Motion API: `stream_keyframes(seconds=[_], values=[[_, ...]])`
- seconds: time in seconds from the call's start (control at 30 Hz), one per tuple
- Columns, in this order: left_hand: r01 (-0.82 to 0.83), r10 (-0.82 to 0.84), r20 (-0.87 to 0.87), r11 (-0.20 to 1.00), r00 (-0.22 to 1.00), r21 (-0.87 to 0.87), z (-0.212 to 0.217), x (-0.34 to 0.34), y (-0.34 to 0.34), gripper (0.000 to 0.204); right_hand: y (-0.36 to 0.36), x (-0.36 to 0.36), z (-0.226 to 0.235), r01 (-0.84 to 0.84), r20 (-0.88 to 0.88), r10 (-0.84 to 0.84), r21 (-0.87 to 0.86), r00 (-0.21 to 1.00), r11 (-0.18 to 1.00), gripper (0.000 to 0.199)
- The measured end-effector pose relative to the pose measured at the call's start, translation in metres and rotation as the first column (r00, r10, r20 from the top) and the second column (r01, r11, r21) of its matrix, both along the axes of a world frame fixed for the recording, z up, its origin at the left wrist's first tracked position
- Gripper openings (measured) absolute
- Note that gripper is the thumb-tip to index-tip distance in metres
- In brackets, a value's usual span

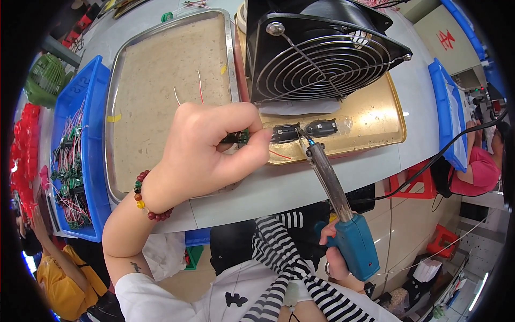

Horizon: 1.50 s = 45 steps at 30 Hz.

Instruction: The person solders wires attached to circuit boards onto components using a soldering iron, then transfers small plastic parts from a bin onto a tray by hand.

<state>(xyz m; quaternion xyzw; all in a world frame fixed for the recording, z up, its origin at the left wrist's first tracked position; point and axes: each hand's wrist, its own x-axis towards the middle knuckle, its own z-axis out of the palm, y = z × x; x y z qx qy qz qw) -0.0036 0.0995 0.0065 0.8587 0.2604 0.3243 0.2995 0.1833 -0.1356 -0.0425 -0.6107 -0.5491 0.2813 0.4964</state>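
Note:
My left hand (209, 147) pinches a small green circuit board (240, 138) with red and white wires, holding it over the front edge of the metal trays. My right hand (338, 255) grips the blue handle of a soldering iron (343, 214). Its long metal barrel reaches up and left, and its tip (303, 134) rests by a small black component (285, 132) clamped on the gold-coloured tray (375, 115). A second black component (321, 127) lies just to its right. A bead bracelet (144, 196) circles my left wrist.
A black square fan with a wire grille (322, 51) stands on the gold tray. A steel tray lined with tan material (161, 80) lies to the left. A blue bin (80, 139) holds several wired boards. Other people sit at lower left (59, 273) and far right (477, 169).

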Motion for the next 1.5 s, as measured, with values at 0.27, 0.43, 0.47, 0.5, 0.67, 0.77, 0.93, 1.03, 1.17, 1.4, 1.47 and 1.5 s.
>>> stream_keyframes(seconds=[0.27,0.43,0.47,0.5,0.67,0.77,0.93,1.03,1.17,1.4,1.47,1.5], values=[[-0.021,0.02,-0.006,0.999,1.0,-0.035,0.0,-0.003,0.001,0.015,-0.003,-0.005,0.002,0.047,-0.096,-0.058,-0.106,0.994,0.993,0.016],[-0.016,0.015,-0.005,0.999,1.0,-0.045,0.0,-0.003,0.001,0.016,-0.002,-0.007,0.0,0.068,-0.102,-0.076,-0.086,0.992,0.994,0.019],[-0.014,0.014,-0.002,0.999,1.0,-0.044,0.0,-0.002,0.001,0.016,0.0,-0.008,0.001,0.098,-0.15,-0.11,-0.081,0.983,0.992,0.023],[-0.006,0.006,0.005,0.999,1.0,-0.05,-0.001,-0.001,0.001,0.016,0.0,-0.01,0.002,0.101,-0.147,-0.112,-0.078,0.983,0.992,0.023],[-0.014,0.015,0.026,0.999,1.0,-0.039,-0.005,-0.004,0.001,0.016,-0.004,-0.009,-0.007,0.109,-0.33,-0.13,-0.083,0.935,0.991,0.051],[-0.002,0.002,0.019,1.0,1.0,-0.029,-0.005,-0.004,0.001,0.017,-0.005,-0.008,-0.006,0.114,-0.33,-0.148,-0.119,0.933,0.986,0.055],[0.002,-0.001,0.023,0.999,1.0,-0.044,-0.003,-0.003,0.002,0.016,-0.006,-0.008,-0.007,0.127,-0.379,-0.164,-0.121,0.911,0.984,0.057],[0.002,-0.002,0.014,0.998,1.0,-0.062,-0.003,-0.004,0.001,0.016,-0.005,-0.008,-0.008,0.133,-0.393,-0.174,-0.13,0.903,0.983,0.059],[-0.004,0.004,0.012,0.998,1.0,-0.057,-0.004,-0.004,0.001,0.017,-0.007,-0.008,-0.012,0.15,-0.398,-0.183,-0.113,0.899,0.982,0.061],[-0.007,0.007,-0.001,0.998,1.0,-0.06,-0.003,-0.004,0.002,0.017,-0.007,-0.007,-0.01,0.148,-0.439,-0.189,-0.124,0.879,0.981,0.064],[-0.005,0.005,0.0,0.998,1.0,-0.066,-0.004,-0.004,0.003,0.017,-0.008,-0.007,-0.011,0.144,-0.477,-0.19,-0.131,0.858,0.981,0.067],[-0.003,0.004,0.008,0.997,1.0,-0.082,-0.005,-0.003,0.004,0.017,-0.008,-0.006,-0.011,0.146,-0.475,-0.192,-0.131,0.859,0.98,0.067]])
